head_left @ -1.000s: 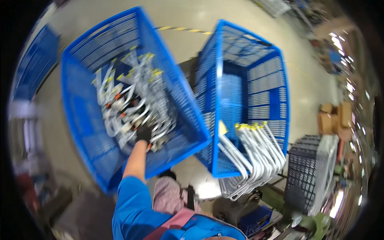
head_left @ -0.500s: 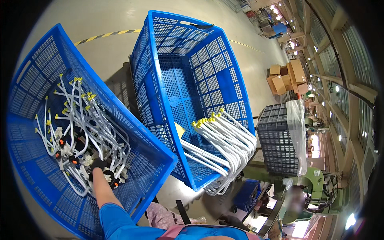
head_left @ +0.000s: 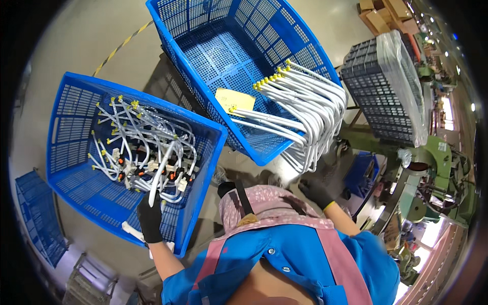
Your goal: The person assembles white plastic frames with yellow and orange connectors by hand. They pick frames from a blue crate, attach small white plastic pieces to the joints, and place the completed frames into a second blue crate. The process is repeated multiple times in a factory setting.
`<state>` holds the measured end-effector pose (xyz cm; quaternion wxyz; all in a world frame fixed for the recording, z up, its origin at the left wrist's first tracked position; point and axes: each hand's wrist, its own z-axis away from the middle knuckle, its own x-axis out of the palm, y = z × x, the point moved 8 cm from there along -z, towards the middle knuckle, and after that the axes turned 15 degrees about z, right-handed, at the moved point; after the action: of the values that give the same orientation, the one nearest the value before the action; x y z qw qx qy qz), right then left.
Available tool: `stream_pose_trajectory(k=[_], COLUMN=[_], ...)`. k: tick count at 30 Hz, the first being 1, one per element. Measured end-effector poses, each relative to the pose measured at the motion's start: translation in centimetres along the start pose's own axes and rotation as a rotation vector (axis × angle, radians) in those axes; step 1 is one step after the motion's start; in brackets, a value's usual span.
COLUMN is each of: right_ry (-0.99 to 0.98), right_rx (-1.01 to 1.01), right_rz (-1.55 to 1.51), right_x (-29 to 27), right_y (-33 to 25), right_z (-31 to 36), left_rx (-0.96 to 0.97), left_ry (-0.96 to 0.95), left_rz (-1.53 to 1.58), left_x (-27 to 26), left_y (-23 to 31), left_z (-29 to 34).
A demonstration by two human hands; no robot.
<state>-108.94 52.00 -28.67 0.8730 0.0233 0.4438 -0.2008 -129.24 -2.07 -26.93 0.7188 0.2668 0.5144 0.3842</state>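
Observation:
My left hand (head_left: 149, 218), in a black glove, is closed around a white bent tube (head_left: 161, 172) above the near part of the left blue basket (head_left: 66, 127). In that basket lies a tangle of white tubes (head_left: 145, 129) with yellow end caps, mixed with black, white and orange fittings (head_left: 152, 166). My right hand (head_left: 316, 194), also gloved in black, hangs right of my apron below the right blue basket (head_left: 178, 56). Its fingers look stretched out and hold nothing. A row of white bent tubes (head_left: 325, 109) with yellow caps rests over that basket's near rim.
A yellow paper (head_left: 235, 99) lies by the right basket's left wall. Right of it stands a dark grey crate (head_left: 373, 81) with plastic wrap. Green machinery (head_left: 439, 157) and a blue bin (head_left: 362, 173) are at the right. Cardboard boxes (head_left: 384, 18) stand farther off.
My left hand has come up out of the tangle and nearer my body, now with a white tube in it. My right hand has moved into fuller view as the head view shifted.

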Motion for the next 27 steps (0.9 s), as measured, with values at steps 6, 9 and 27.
stream_pose_trajectory(k=[6, 9, 27], right_ry=[0.105, 0.098, 0.137], right_rx=[0.151, 0.149, 0.116], right_rz=[0.083, 0.122, 0.233], right_x=[-2.0, -2.0, -0.5], right_y=[7.5, 11.2, 14.6], right_z=[-4.7, -8.4, -18.9], left_rx=[-0.037, -0.218, 0.151], left_ry=[0.255, 0.467, 0.923], left_rz=[0.083, 0.167, 0.4], left_x=[-2.2, -1.6, 8.5], left_y=[9.3, 11.5, 29.5], left_z=[8.8, 15.2, 33.4])
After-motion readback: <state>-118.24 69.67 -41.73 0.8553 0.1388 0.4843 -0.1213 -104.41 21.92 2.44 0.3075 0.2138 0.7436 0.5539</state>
